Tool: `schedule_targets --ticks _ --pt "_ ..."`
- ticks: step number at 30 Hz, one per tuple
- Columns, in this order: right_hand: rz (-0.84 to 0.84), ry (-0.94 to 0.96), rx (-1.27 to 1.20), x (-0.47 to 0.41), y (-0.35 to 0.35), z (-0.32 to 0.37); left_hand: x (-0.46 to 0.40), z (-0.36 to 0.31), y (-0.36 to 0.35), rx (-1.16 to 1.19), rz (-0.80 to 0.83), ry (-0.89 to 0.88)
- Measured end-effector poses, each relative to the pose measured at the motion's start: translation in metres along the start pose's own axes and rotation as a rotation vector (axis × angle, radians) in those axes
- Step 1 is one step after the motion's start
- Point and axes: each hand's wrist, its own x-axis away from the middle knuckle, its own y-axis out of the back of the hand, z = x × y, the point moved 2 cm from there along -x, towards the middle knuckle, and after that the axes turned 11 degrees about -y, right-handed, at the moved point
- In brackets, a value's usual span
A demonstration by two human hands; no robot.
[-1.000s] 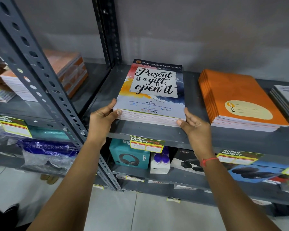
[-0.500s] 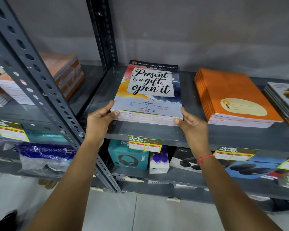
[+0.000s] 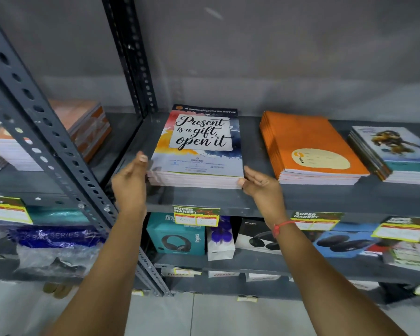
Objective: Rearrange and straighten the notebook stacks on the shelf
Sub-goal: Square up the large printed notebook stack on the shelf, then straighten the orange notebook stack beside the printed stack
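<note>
Both hands flank the front corners of the quote-cover notebook stack (image 3: 197, 151) on the grey shelf (image 3: 204, 202).

The stack lies flat between the hands, its long axis running front to back toward the wall, its near edge set just back from the shelf lip. The left hand (image 3: 129, 183) stands edge-on at the front-left corner, fingers (image 3: 141, 157) held together and pointing up; motion blur there makes contact uncertain, though it looks just touching. The right hand (image 3: 260, 184) is at the front-right corner, fingers loosely spread, thumb tip against the page edges. Neither hand grips anything. The orange stack (image 3: 310, 146) sits well to the right, slightly skewed; the right hand is nearer to it.
</note>
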Motion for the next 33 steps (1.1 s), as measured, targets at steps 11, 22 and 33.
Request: schedule_targets --ticks 11,22,33 --pt "-0.729 0.243 0.112 0.01 0.176 0.001 0.135 -0.036 -0.176 0.021 0.51 -0.092" --pt "-0.033 0.073 0.131 -0.054 0.251 -0.023 0.166 -0.001 -0.219 0.017 0.506 0.003" --pt "-0.036 0.096 0.081 -0.059 0.251 -0.029 0.168 0.0 -0.218 0.094 0.43 -0.006"
